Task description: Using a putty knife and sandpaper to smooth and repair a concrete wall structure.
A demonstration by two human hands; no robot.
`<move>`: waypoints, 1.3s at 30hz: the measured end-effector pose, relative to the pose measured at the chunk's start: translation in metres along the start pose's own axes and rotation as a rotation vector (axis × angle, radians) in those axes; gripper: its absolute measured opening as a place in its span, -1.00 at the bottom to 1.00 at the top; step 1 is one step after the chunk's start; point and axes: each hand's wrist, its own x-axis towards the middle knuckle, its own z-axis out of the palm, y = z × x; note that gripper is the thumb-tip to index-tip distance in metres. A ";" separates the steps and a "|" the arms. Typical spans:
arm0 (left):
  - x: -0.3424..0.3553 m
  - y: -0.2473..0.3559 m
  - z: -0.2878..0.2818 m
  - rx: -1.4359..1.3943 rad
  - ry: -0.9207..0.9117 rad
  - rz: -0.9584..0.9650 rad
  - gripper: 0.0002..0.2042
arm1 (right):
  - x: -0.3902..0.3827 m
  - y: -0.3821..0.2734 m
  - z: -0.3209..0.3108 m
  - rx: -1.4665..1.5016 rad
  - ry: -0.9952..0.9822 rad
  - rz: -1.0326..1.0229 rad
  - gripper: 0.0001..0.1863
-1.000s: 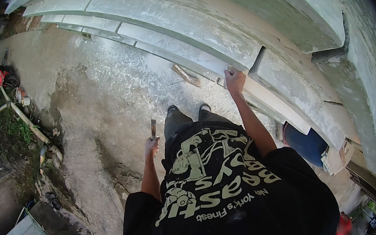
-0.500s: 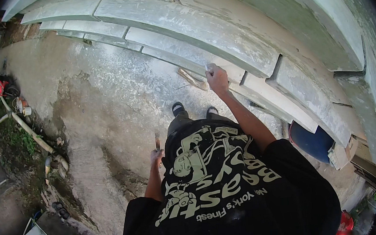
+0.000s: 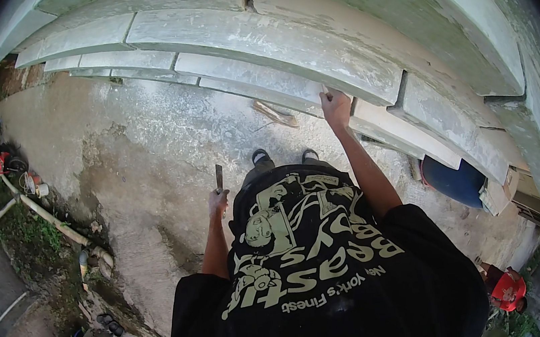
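My left hand (image 3: 218, 205) is out to the left of my body, its fingers wrapped round a narrow flat-bladed tool (image 3: 219, 177). The dark blade points away from me, above the concrete ground. My right hand (image 3: 337, 107) reaches forward to the edge of a long pale concrete slab (image 3: 249, 85) in a stepped stack. Its fingers are pinched together at the slab's edge; a small pale bit shows at the fingertips, too small to name. Higher in the stack, a broader slab (image 3: 255, 44) overhangs it.
A piece of wood (image 3: 275, 114) lies on the ground below the slabs. At the right are a dark blue round container (image 3: 452, 181) and a cardboard box (image 3: 497, 194). Pipes (image 3: 54, 218) run along a planted edge at the left. A person in red (image 3: 506, 289) is at lower right.
My right hand has moved to the right along the slabs. My left hand has risen forward with the tool, whose blade now shows more fully. The person in red has come further into view.
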 end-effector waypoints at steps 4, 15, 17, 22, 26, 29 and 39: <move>0.008 0.007 -0.001 0.000 0.022 0.040 -0.78 | -0.009 -0.012 0.017 0.028 -0.037 -0.104 -0.80; -0.042 -0.024 0.024 -0.096 0.099 -0.104 -0.77 | 0.016 0.062 -0.023 -0.103 0.373 -0.114 -0.83; -0.039 -0.028 0.031 -0.116 0.106 -0.103 -0.77 | 0.011 0.033 -0.007 -0.024 0.085 -0.118 -0.78; -0.038 -0.015 0.044 -0.160 0.093 -0.107 -0.76 | -0.001 0.018 -0.003 0.039 -0.109 -0.310 -0.69; -0.049 -0.011 0.057 -0.180 0.135 -0.019 -0.78 | 0.008 0.067 -0.029 -0.087 -0.021 -0.239 -0.84; -0.053 -0.010 0.072 -0.186 0.135 -0.038 -0.80 | 0.018 0.105 -0.036 -0.255 0.089 -0.173 -0.81; -0.056 -0.032 0.112 -0.160 0.112 -0.090 -0.79 | 0.017 0.050 -0.021 -0.083 -0.128 -0.409 -0.77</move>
